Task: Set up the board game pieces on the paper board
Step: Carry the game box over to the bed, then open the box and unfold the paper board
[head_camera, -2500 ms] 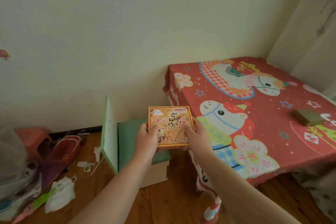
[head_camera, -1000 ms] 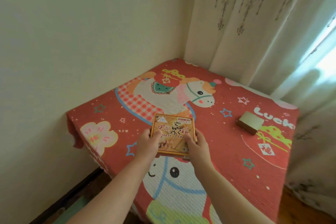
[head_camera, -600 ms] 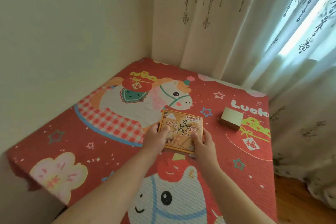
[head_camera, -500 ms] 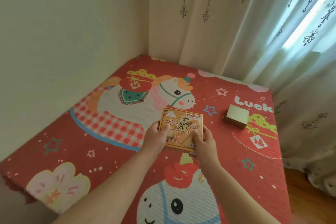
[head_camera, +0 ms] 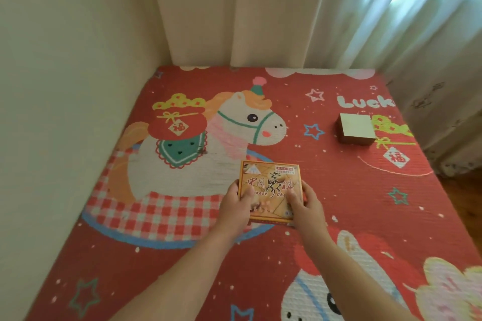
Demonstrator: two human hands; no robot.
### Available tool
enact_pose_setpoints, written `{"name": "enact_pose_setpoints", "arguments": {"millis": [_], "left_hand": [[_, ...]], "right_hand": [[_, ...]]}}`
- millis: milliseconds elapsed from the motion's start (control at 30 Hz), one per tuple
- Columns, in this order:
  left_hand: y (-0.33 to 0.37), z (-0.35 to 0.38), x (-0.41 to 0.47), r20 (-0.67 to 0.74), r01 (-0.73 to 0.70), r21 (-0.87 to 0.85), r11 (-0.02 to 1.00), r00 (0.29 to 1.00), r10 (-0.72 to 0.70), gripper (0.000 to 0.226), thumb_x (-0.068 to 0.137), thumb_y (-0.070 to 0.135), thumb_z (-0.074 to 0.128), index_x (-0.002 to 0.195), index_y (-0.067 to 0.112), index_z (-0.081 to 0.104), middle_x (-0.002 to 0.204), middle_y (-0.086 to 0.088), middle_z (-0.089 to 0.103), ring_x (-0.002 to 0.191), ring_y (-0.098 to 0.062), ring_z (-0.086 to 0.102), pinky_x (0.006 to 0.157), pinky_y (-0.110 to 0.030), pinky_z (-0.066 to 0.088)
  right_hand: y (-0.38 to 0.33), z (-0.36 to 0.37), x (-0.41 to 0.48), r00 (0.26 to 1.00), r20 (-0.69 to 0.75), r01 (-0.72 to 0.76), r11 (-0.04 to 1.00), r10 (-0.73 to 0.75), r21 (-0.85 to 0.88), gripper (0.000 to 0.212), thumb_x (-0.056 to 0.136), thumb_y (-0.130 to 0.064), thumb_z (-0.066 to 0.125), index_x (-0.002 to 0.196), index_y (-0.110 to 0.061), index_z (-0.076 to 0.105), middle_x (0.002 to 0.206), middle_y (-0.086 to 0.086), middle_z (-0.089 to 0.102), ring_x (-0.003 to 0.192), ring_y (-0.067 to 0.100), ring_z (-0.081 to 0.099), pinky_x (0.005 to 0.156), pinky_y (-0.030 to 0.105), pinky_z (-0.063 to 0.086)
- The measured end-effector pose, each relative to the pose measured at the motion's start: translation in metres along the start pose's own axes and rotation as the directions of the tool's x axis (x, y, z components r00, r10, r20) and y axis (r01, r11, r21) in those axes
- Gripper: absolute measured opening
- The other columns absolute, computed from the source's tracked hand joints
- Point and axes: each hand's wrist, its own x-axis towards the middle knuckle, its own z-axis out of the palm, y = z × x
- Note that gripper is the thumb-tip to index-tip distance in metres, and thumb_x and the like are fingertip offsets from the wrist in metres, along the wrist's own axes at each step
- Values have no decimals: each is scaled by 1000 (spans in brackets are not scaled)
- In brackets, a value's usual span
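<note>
Left hand (head_camera: 236,207) and right hand (head_camera: 305,206), thumbs on the lid, gripped opposite sides of the orange game box (head_camera: 271,185) at the red-clothed surface (head_camera: 339,190), well apart from the small tan box (head_camera: 356,129).

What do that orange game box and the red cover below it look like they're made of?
Chinese chess box: likely printed cardboard, slightly glossy; sharp flat edges, printed lettering.
Red cover: seemingly quilted fabric, matte; stitched ribbed texture, cartoon pony print.
</note>
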Motion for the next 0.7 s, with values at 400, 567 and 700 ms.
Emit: {"name": "enact_pose_setpoints", "arguments": {"millis": [400, 567, 700], "left_hand": [[-60, 52, 17, -68, -75, -13, 997, 995, 74, 54, 95, 28, 48, 145, 34, 27, 147, 5, 39, 132, -12, 41, 110, -41, 35], [-82, 64, 22, -146, -130, 48, 990, 980, 136, 54, 96, 25, 48, 146, 28, 28, 148, 6, 35, 135, -12, 35, 114, -36, 28], [-91, 67, 25, -204, -181, 92, 979, 959, 196, 52, 97, 26, 45, 146, 28, 28, 149, 7, 33, 136, -10, 31, 110, -25, 25]], "right_hand": [[63, -28, 27, 995, 48, 85, 995, -82, -54, 37, 93, -25, 51, 130, -25, 45, 105, -9, 63, 90, 8, 63, 77, 33, 54], [86, -31, 33, 985, 50, 168, 978, -163, -123, 32, 93, -27, 51, 126, -27, 49, 96, -20, 59, 87, 0, 60, 69, 21, 48], [90, -32, 42, 970, 45, 243, 940, -239, -239, 14, 92, -28, 51, 105, -32, 55, 84, -20, 59, 77, -2, 58, 62, 21, 46]]}}
